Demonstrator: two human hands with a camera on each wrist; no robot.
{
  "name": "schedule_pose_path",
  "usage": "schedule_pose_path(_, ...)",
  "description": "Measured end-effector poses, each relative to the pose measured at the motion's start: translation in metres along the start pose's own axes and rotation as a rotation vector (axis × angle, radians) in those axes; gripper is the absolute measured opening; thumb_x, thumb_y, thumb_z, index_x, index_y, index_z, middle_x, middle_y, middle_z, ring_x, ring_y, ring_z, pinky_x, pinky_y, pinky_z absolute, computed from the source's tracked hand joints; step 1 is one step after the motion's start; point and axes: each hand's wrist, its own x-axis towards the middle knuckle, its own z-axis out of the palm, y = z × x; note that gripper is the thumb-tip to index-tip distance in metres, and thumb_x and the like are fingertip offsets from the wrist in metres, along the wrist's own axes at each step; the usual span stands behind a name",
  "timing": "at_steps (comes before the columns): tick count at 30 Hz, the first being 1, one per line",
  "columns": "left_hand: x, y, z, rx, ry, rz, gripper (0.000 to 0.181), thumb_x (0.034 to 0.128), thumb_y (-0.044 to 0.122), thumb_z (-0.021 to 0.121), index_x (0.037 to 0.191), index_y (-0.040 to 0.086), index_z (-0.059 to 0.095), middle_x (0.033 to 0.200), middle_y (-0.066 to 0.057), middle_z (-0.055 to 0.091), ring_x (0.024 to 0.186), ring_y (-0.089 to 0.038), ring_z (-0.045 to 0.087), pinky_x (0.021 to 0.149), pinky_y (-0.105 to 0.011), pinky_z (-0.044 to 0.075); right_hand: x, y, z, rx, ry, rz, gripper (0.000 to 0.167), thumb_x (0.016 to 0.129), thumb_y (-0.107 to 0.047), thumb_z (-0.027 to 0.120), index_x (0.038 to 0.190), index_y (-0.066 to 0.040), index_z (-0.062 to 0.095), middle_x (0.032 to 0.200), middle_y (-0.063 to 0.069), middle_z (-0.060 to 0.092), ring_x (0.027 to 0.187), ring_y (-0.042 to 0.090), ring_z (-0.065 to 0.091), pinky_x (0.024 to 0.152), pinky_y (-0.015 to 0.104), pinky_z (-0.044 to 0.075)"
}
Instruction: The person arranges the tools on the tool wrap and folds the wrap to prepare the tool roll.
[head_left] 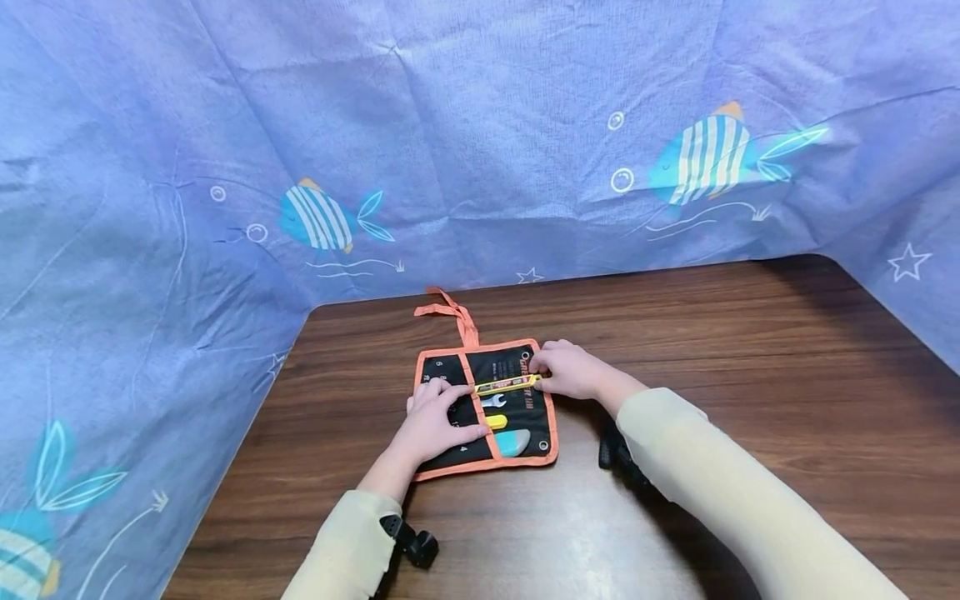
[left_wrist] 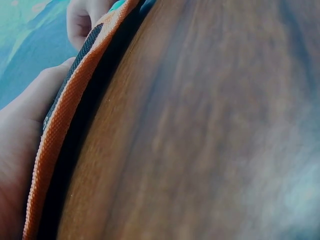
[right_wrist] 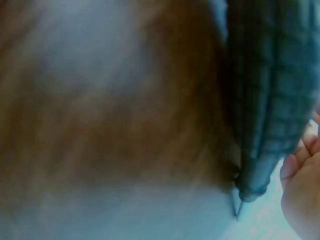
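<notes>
A black tool pouch (head_left: 480, 454) with orange trim lies unrolled on the table. My left hand (head_left: 433, 423) rests on its numbered pocket side, thumb and index finger spread along the orange pocket edge. On the right, my right hand (head_left: 568, 369) pinches the end of a slim yellow tool (head_left: 506, 385) with red and black markings; its other end meets the pocket edge by my left fingertip. Below it, a wrench (head_left: 493, 402), a yellow handle (head_left: 497, 422) and a grey-and-teal rounded tool end (head_left: 514, 442) stick out of the pockets. The left wrist view shows the orange trim (left_wrist: 75, 100) beside my hand.
Orange tie straps (head_left: 453, 312) trail from the pouch's far edge across the brown wooden table (head_left: 712, 333). A blue fish-print cloth (head_left: 487, 150) hangs behind. A blurred, dark, ribbed, tapering thing (right_wrist: 272, 90) fills the right side of the right wrist view.
</notes>
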Motion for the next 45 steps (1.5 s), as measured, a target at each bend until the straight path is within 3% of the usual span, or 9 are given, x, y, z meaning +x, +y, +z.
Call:
schedule_pose_path(7, -0.001, 0.0, 0.0, 0.018, 0.004, 0.006, 0.073, 0.07, 0.07, 0.064, 0.128, 0.026, 0.059, 0.108, 0.001, 0.051, 0.1, -0.021, 0.039, 0.083, -0.045, 0.031, 0.0, 0.0, 0.001, -0.009, 0.017, -0.065, 0.011, 0.09, -0.015, 0.063, 0.1, -0.011, 0.066, 0.093, 0.001, 0.055, 0.086, 0.019, 0.048, 0.08, 0.038, 0.039)
schedule_pose_path(24, -0.001, 0.001, 0.001, 0.04, 0.03, 0.047, 0.067, 0.0735, 0.066, 0.064, 0.129, 0.028, 0.059, 0.109, 0.002, 0.049, 0.1, -0.022, 0.039, 0.085, -0.045, 0.029, -0.001, -0.003, 0.0, 0.008, 0.01, -0.017, 0.016, 0.092, -0.015, 0.06, 0.107, -0.012, 0.065, 0.106, 0.007, 0.057, 0.099, 0.023, 0.051, 0.087, 0.042, 0.041)
schedule_pose_path(31, -0.001, 0.003, 0.002, 0.055, 0.015, 0.043, 0.068, 0.0739, 0.068, 0.062, 0.13, 0.03, 0.058, 0.106, 0.003, 0.048, 0.095, -0.02, 0.038, 0.083, -0.045, 0.029, 0.006, -0.009, 0.005, 0.017, -0.032, -0.039, 0.007, 0.092, -0.017, 0.06, 0.097, -0.015, 0.064, 0.091, -0.002, 0.054, 0.086, 0.016, 0.048, 0.08, 0.036, 0.041)
schedule_pose_path(37, -0.002, 0.003, 0.002, 0.056, 0.009, 0.016, 0.069, 0.0732, 0.07, 0.061, 0.132, 0.033, 0.055, 0.1, 0.006, 0.045, 0.092, -0.018, 0.036, 0.081, -0.042, 0.027, 0.01, -0.011, 0.006, 0.012, -0.035, -0.066, 0.012, 0.092, -0.018, 0.061, 0.101, -0.011, 0.065, 0.089, -0.001, 0.055, 0.083, 0.016, 0.049, 0.079, 0.036, 0.041)
schedule_pose_path(42, -0.003, 0.005, 0.001, 0.087, 0.022, -0.008, 0.067, 0.0734, 0.069, 0.061, 0.131, 0.035, 0.055, 0.102, 0.004, 0.046, 0.096, -0.02, 0.036, 0.083, -0.043, 0.025, 0.008, -0.009, 0.006, 0.004, -0.011, 0.015, 0.019, 0.089, -0.023, 0.065, 0.103, -0.01, 0.065, 0.096, 0.001, 0.056, 0.089, 0.017, 0.051, 0.084, 0.038, 0.042)
schedule_pose_path(45, -0.005, 0.007, 0.002, 0.121, 0.033, -0.028, 0.068, 0.0731, 0.07, 0.06, 0.131, 0.035, 0.055, 0.101, 0.003, 0.046, 0.096, -0.021, 0.037, 0.084, -0.044, 0.026, 0.006, -0.009, 0.006, 0.007, -0.002, 0.025, 0.014, 0.089, -0.022, 0.065, 0.099, -0.011, 0.065, 0.096, 0.002, 0.057, 0.088, 0.018, 0.05, 0.083, 0.038, 0.042)
